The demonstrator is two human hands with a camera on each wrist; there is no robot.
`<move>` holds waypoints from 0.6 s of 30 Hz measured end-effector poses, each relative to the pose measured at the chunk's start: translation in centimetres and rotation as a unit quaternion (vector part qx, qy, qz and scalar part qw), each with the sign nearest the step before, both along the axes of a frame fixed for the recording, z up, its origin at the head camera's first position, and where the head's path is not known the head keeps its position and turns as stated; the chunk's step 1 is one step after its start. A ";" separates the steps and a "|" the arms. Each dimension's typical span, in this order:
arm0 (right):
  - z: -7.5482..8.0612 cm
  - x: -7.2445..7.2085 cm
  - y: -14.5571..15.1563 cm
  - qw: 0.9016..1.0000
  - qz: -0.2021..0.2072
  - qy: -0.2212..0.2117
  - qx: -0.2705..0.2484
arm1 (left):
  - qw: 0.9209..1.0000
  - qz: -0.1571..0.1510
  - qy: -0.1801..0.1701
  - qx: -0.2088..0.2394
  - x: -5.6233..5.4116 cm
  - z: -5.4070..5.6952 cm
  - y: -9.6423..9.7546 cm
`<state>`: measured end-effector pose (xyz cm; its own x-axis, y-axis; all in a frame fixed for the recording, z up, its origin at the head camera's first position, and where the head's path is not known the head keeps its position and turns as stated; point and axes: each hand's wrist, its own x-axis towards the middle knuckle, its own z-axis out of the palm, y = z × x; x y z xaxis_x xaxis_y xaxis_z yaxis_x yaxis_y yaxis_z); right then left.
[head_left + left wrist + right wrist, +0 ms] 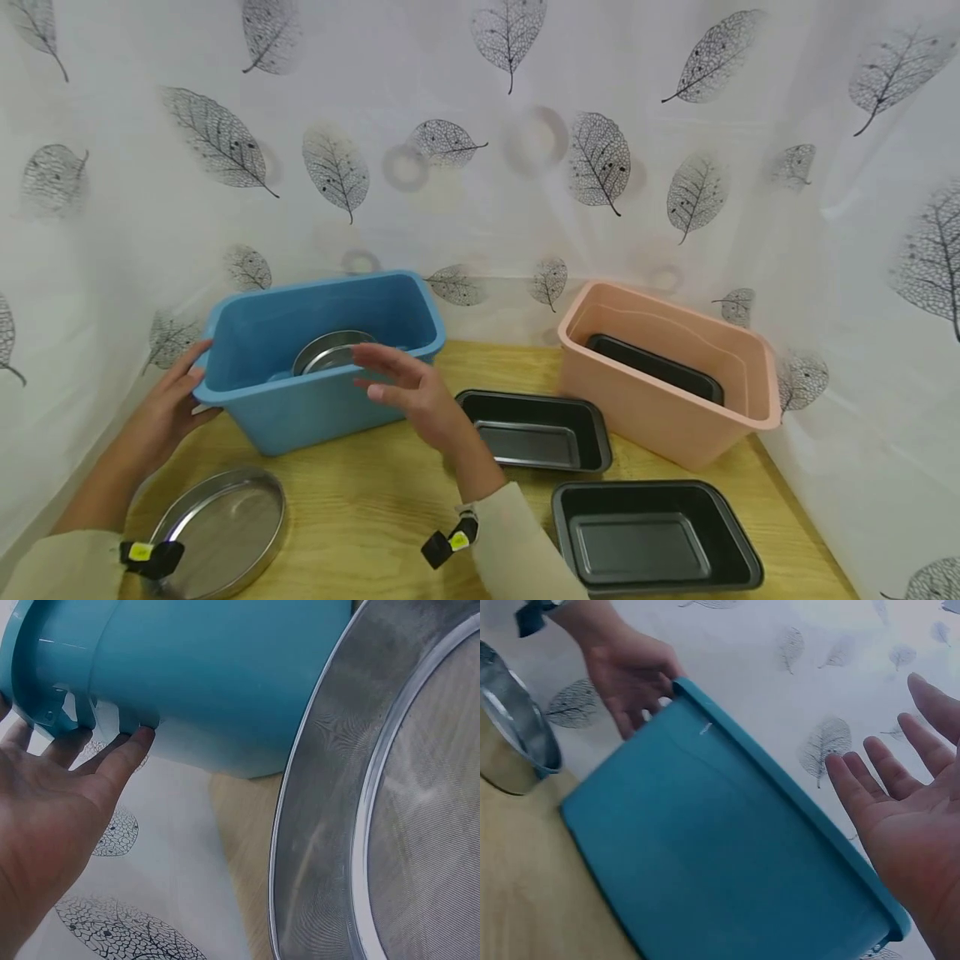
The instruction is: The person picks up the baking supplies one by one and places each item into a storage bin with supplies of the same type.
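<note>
Nearest the camera, at the bottom of the head view, two pale sleeves with small black-and-yellow wrist devices reach forward over a wooden table.

The left hand, at middle left, lies with straight fingers against the left end of a blue plastic bin. The left wrist view shows its fingertips touching the underside of the bin's rim, not curled round it. The right hand hovers flat and spread at the bin's near right corner, palm toward the wall; it appears not to touch the bin, though contact cannot be ruled out.

Inside the bin, a round steel pan leans at a tilt. A second round steel sieve lies flat on the table at lower left, just beside the left forearm.

As a judgement: to steady or shift the bin well, both palms should press on opposite ends at equal height, so the tilted pan inside does not slide.

Right of centre, a black rectangular baking tin sits on the table; a larger one lies at lower right. A pink bin at middle right holds a third black tin. A white curtain printed with grey leaves surrounds the table.

No brand, label or readable writing shows anywhere.
</note>
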<state>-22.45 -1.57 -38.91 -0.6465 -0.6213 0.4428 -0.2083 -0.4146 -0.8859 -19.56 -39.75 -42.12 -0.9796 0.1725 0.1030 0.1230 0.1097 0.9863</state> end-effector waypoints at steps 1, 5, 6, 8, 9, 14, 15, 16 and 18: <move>-0.4 0.4 0.0 1.000 0.006 -0.005 0.002 | 1.000 -0.001 0.000 0.000 0.0 0.0 0.0; -1.9 1.8 -0.2 0.999 0.030 -0.041 0.021 | 1.000 -0.003 -0.001 0.006 -0.1 -0.2 0.1; -2.3 2.0 -0.2 0.998 0.032 -0.048 0.027 | 1.000 -0.004 -0.002 0.007 -0.1 -0.2 0.1; -2.9 2.5 -0.4 0.997 0.035 -0.064 0.037 | 1.000 -0.004 -0.001 0.007 -0.2 -0.2 0.1; -3.3 2.7 -0.6 0.996 0.036 -0.070 0.041 | 1.000 -0.005 0.000 0.006 -0.2 -0.2 0.1; -5.0 4.0 -1.9 0.992 0.047 -0.094 0.063 | 1.000 -0.008 0.001 -0.014 -0.3 -0.1 -0.2; -5.4 4.2 -2.2 0.992 0.052 -0.098 0.068 | 1.000 -0.006 -0.001 -0.016 -0.3 0.0 -0.3; -5.7 4.4 -2.5 0.991 0.057 -0.100 0.073 | 1.000 -0.004 -0.004 -0.022 -0.3 0.0 -0.3; -6.5 4.8 -3.1 0.989 0.064 -0.106 0.087 | 1.000 0.000 -0.008 -0.028 -0.2 0.1 -0.3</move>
<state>-17.65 -4.71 -45.36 -0.6246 -0.7586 0.1855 0.0335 -0.2634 -0.9641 -19.78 -40.10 -42.07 -0.9810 0.1775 0.0782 0.1080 0.1649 0.9804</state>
